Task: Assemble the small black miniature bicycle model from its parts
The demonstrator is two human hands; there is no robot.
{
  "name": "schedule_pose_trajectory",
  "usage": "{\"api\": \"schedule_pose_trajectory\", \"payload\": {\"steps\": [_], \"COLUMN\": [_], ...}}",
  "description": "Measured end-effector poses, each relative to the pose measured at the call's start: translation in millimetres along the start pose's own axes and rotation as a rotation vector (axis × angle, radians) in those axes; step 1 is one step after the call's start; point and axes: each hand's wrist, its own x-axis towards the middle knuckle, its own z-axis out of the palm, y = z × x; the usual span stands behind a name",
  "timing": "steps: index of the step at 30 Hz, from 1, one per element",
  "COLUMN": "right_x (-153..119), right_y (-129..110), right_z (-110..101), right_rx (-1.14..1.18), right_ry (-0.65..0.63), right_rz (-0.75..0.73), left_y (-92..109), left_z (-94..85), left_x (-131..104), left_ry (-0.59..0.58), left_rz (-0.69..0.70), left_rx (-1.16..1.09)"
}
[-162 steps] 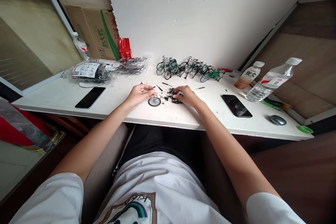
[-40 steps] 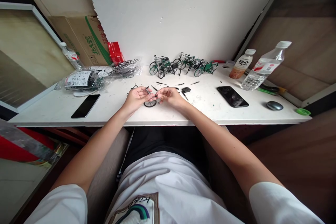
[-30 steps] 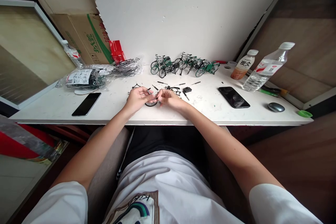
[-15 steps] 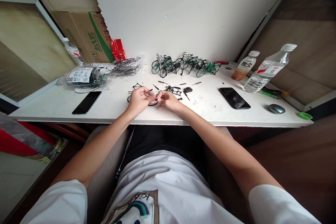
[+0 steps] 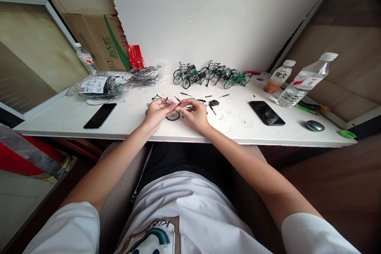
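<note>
My left hand (image 5: 158,113) and my right hand (image 5: 195,114) meet above the front middle of the white table, fingertips almost touching. Both are closed in a pinch. A small dark piece shows between the fingertips, too small to name, and a short black bit sticks up by the left fingers. Just below the fingertips is a black toy bicycle wheel (image 5: 173,116) with thin spokes; whether it is held or lies on the table I cannot tell. Partly hidden behind my right hand lie black bicycle frame parts (image 5: 202,102). Another thin black frame piece (image 5: 156,97) is beyond my left hand.
Several assembled model bicycles (image 5: 214,72) stand along the back. A small black block (image 5: 214,103) lies right of my hands. Bagged parts (image 5: 98,86) and a phone (image 5: 100,116) are left; another phone (image 5: 266,113), a drink bottle (image 5: 279,76) and a water bottle (image 5: 308,81) are right.
My right hand has turned and its fingers now reach further over toward the left fingertips. More of the wheel shows below the hands. The whole view has shifted slightly.
</note>
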Motion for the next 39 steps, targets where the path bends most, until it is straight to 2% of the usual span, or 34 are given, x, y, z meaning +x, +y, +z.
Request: {"api": "schedule_pose_trajectory", "payload": {"steps": [8,16,23,28,31,39], "right_x": [-5,-7,-3,-4,-5,-1], "right_y": [-3,-2,3,3,1,5], "right_z": [1,0,-2,-1,0,0], "right_rx": [-0.092,-0.174,-0.239,-0.216,-0.190,-0.134], "right_ry": [0.040,-0.008,-0.049,-0.064,-0.045,0.012], "right_rz": [-0.079,-0.132,-0.207,-0.164,-0.146,-0.098], "left_y": [1,-6,-4,-6,-8,-14], "left_z": [0.5,0.6,2.6,0.9,-0.5,-2.4], "left_x": [0,1,0,2,3,4], "left_ry": [-0.016,-0.027,0.000,-0.008,-0.026,-0.053], "left_rz": [-0.051,-0.094,-0.139,-0.155,-0.121,0.084], "left_rx": [-0.068,-0.114,-0.158,-0.166,-0.144,-0.074]}}
